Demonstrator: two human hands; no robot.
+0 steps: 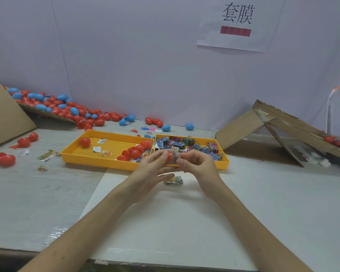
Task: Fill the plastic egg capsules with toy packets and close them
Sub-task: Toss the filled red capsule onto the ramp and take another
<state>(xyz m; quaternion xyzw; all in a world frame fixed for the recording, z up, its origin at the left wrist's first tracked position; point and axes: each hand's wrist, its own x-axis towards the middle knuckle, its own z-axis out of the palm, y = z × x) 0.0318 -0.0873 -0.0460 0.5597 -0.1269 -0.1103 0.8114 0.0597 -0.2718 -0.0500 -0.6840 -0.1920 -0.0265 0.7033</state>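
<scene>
**Packet half in, shell not yet closed**

I hold a red capsule half [169,157] in the air just in front of the packet tray [222,165], over its near rim. My left hand [149,171] is curled round the shell, fingertips and thumb cupping its rounded end. My right hand [198,163] is also closed up, its fingers pinching the toy packet [176,154] that sticks out of the shell's open mouth. Neither hand has anything else in it. I cannot see a matching second half in either hand.

The shell looks like thin, hard, glossy plastic. I judge it light and a little slippery, and likely to flex if I squeeze near the open rim. It is best held round the dome, where it is stiffest, so the mouth stays round for the other half to snap on. The packet is crinkly film, soft and springy. It will want to unfold, so I would press it down by its folded middle and keep a fingertip on it until the lid goes on.

A spare packet [174,180] lies on the desk [263,193] just nearer me than the packet tray. More red halves sit in the second tray [98,163], touching the packet tray's left side.
</scene>
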